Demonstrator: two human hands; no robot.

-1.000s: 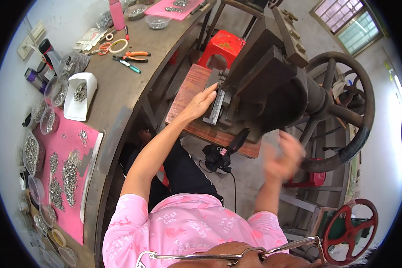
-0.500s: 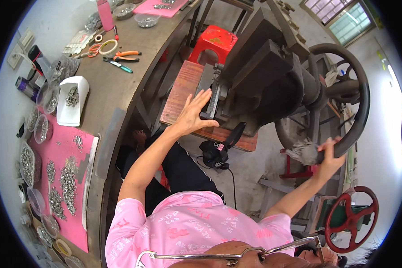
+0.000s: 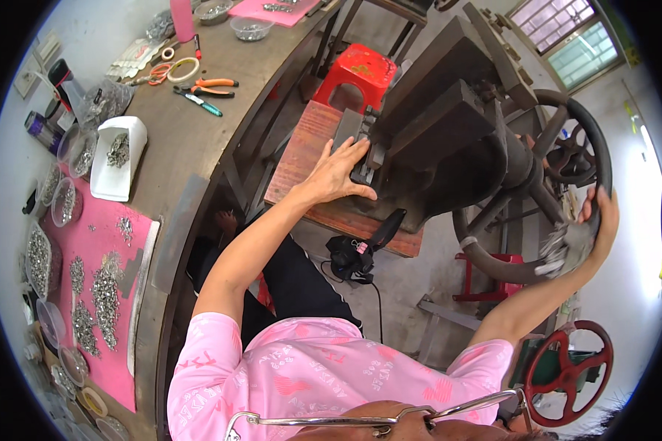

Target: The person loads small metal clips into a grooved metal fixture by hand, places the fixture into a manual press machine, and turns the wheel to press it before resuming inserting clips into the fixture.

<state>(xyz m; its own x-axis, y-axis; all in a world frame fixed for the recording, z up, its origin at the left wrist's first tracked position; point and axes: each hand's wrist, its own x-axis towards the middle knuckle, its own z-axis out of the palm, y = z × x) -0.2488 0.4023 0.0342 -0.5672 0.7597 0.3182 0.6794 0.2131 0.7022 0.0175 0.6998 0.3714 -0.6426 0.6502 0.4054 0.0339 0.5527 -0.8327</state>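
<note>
My left hand (image 3: 338,173) is open, its fingers stretched out over the small metal tooling (image 3: 376,156) at the foot of a dark, heavy screw press (image 3: 438,136). Whether its fingertips touch the tooling, I cannot tell. The press stands on a reddish wooden board (image 3: 301,154). Over on the right, my right hand (image 3: 604,217) is closed round the rim of the press's big black handwheel (image 3: 603,147). A frayed grey rag (image 3: 570,246) is tied on the rim, close beside that hand.
A workbench (image 3: 198,136) runs along the left, with pliers (image 3: 213,83), scissors (image 3: 158,73), a white tray (image 3: 110,184) and a pink mat (image 3: 95,239) bearing small metal parts. A red stool (image 3: 360,70) stands behind the board. A black corded device (image 3: 349,257) hangs below it. A red handwheel (image 3: 566,378) is at lower right.
My right hand has swung right and upward with the handwheel's rim, and the rag has moved with it. My left hand has shifted slightly right, covering the bright metal strip seen before.
</note>
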